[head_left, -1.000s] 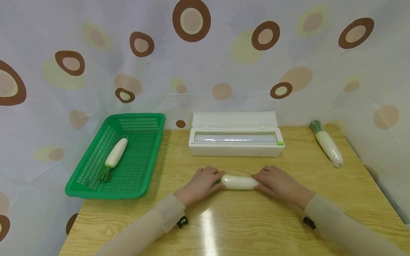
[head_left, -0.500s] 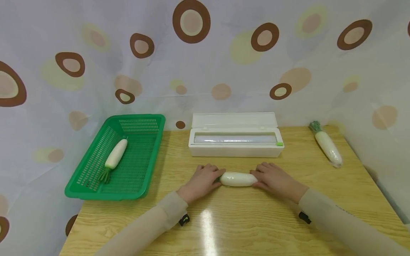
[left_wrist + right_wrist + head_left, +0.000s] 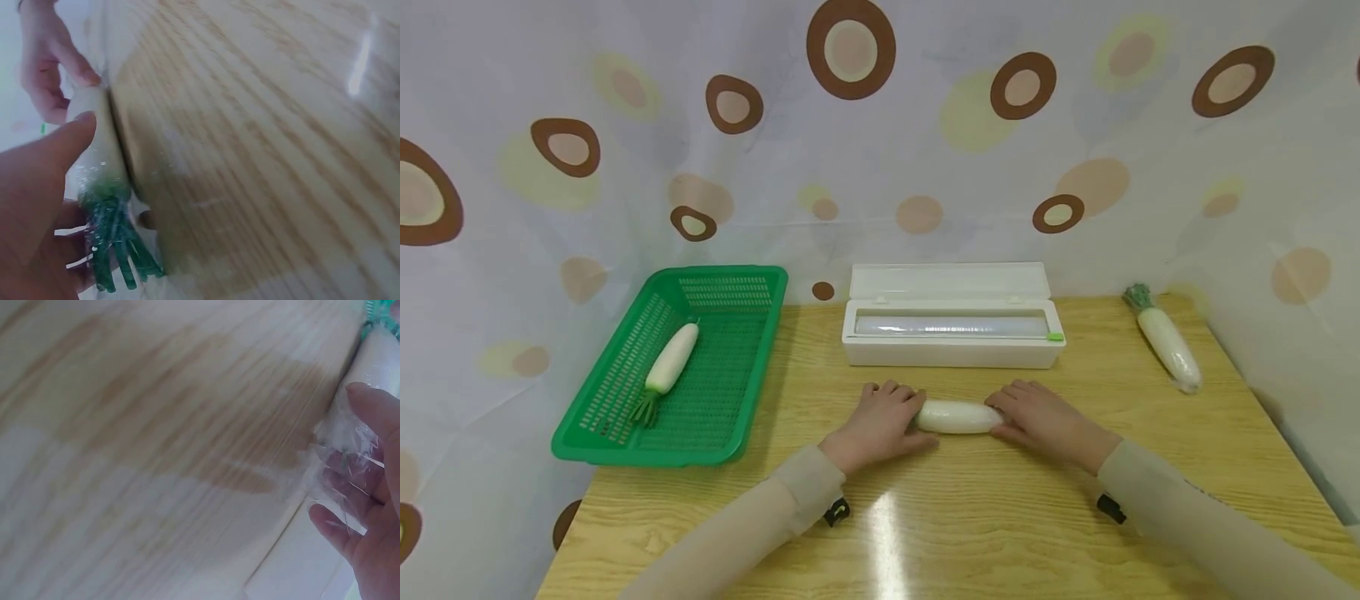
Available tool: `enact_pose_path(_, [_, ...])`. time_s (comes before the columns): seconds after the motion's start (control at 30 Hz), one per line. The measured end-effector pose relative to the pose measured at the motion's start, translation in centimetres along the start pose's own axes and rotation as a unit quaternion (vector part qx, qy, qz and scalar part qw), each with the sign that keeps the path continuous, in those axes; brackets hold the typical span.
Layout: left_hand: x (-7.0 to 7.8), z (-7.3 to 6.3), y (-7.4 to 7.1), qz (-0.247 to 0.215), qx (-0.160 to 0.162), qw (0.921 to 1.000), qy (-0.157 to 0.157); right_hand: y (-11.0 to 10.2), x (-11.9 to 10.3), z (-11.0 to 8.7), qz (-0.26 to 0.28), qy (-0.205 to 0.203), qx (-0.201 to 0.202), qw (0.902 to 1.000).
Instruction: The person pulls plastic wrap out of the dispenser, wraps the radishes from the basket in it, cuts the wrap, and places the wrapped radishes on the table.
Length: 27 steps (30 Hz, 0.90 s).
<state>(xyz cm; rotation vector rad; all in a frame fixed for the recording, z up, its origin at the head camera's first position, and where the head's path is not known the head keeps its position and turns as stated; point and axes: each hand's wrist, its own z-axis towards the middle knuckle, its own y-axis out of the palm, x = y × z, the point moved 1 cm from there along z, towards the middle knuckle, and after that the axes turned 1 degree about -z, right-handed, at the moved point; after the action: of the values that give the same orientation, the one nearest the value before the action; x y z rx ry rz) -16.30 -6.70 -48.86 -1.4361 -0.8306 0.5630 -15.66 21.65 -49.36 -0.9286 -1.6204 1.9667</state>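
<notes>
A white radish (image 3: 958, 417) in clear plastic film lies crosswise on the table between both hands. Its green stalks (image 3: 115, 231) show through the film in the left wrist view. My left hand (image 3: 880, 423) is at the leafy end, the thumb spread away from the fingers, which lie beyond the stalks. My right hand (image 3: 1047, 423) holds the other end, thumb on the near side and fingers on the far side. Loose film (image 3: 344, 456) gathers at that end by the right fingers. Part of each radish end is hidden by the hands in the head view.
Behind the radish stands an open white box (image 3: 953, 354) with a roll of film (image 3: 951, 326). A green basket (image 3: 748, 392) at left holds an unwrapped radish (image 3: 673, 357). Another wrapped radish (image 3: 1171, 346) lies at the right of the wooden table (image 3: 1000, 533).
The radish has shifted slightly away from me and a little left, both hands moving with it. My left thumb has spread away from the leafy end.
</notes>
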Motion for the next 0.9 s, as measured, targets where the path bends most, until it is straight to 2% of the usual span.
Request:
enact_pose_path(0.2, [0.4, 0.5, 0.3, 0.027, 0.028, 0.9991, -0.018, 0.2, 0.3, 0.0, -0.019, -0.021, 0.014, 0.9995])
enact_pose_path(0.37, [0.4, 0.9, 0.3, 0.033, 0.023, 0.9991, -0.013, 0.3, 0.2, 0.0, -0.019, -0.026, 0.015, 0.9994])
enact_pose_path(0.5, [0.2, 0.9, -0.1, 0.023, -0.009, 0.9997, 0.008, 0.0, 0.1, -0.1, -0.004, -0.046, 0.007, 0.9989])
enact_pose_path(0.57, [0.2, 0.6, -0.3, -0.012, -0.038, 0.999, 0.022, -0.1, 0.1, -0.3, 0.013, -0.062, 0.002, 0.998])
enact_pose_path(0.67, [0.1, -0.1, -0.3, -0.071, -0.076, 0.9938, 0.04, -0.3, 0.2, -0.8, 0.044, -0.074, -0.014, 0.9961])
enact_pose_path(0.73, [0.0, -0.5, -0.2, -0.109, -0.085, 0.9896, 0.041, -0.2, 0.3, -1.3, 0.072, -0.057, -0.026, 0.9954])
enact_pose_path(0.83, [-0.1, -0.9, -0.2, -0.114, -0.063, 0.9907, 0.04, 0.2, 0.5, -1.7, 0.112, -0.004, -0.034, 0.9931])
enact_pose_path(0.9, [-0.1, -0.9, -0.2, -0.111, -0.047, 0.9919, 0.038, 0.4, 0.6, -2.0, 0.129, 0.017, -0.02, 0.9913])
